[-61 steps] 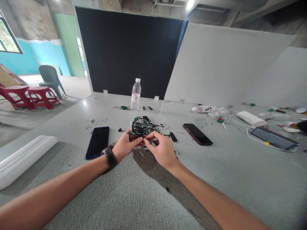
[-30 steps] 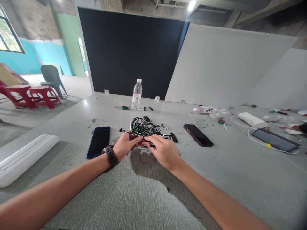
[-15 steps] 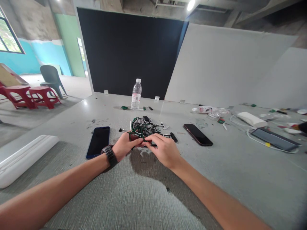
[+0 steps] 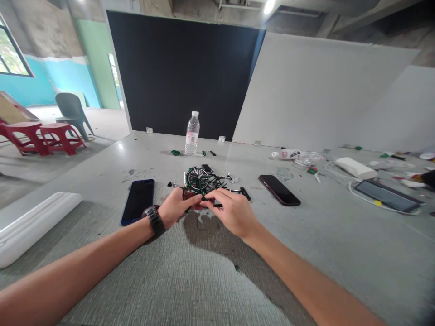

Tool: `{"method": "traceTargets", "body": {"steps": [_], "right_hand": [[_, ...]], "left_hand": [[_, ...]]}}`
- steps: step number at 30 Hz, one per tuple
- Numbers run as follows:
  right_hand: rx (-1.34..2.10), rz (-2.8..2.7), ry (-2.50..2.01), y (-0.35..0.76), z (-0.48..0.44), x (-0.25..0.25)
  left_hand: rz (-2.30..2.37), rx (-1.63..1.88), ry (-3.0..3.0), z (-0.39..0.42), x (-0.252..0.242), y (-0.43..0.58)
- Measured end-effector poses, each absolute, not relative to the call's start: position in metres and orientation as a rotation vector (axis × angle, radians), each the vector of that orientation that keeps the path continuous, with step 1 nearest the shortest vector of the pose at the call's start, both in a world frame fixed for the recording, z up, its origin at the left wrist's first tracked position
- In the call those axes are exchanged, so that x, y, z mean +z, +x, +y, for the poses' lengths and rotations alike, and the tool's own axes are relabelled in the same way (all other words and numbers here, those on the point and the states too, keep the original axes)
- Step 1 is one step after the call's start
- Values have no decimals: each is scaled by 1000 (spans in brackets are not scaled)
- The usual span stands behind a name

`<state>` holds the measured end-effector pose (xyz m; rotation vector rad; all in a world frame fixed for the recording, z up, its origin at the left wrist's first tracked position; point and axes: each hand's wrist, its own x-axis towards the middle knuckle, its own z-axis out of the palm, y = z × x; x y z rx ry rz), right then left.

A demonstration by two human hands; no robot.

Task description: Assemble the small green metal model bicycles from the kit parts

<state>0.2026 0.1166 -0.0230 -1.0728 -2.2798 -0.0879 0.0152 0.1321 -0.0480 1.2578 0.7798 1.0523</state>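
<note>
My left hand (image 4: pixel 172 207) is closed around part of a green model bicycle frame (image 4: pixel 184 194), thumb pointing right. The fingertips of my right hand (image 4: pixel 231 211) are pinched together at the frame's right side, touching the left thumb; whatever small piece they grip is hidden. A spoked model wheel (image 4: pixel 197 179) with a dark tire is just beyond the hands; whether it is joined to the frame I cannot tell. Thin black model parts (image 4: pixel 218 182) lie behind the right fingers. A black-ended piece (image 4: pixel 244 194) rests beside the right knuckles.
A blue-edged phone (image 4: pixel 137 201) lies left and a dark phone (image 4: pixel 279 190) right. A water bottle (image 4: pixel 192 135) stands at the back. A long white object (image 4: pixel 37 226) lies far left. Crumpled plastic (image 4: pixel 309 157), a white cable (image 4: pixel 367 203) and a tablet-like device (image 4: pixel 389 195) are on the right.
The view has shifted very slightly. Both hands stay together at the green frame, with almost no visible movement.
</note>
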Motion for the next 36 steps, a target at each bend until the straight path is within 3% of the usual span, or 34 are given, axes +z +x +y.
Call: {"method": "traceTargets", "body": {"steps": [10,21,36], "right_hand": [[-31,-2281,-999,207,119,-19],[164,-1846,-1145,241,147,-2],[327,-2087,-1313,254,156,-2]], "left_hand": [[811,1077,1343,137,-52,14],[861,1090,1236,139,-58,16],[934,1045,1290,138,-58,14]]}}
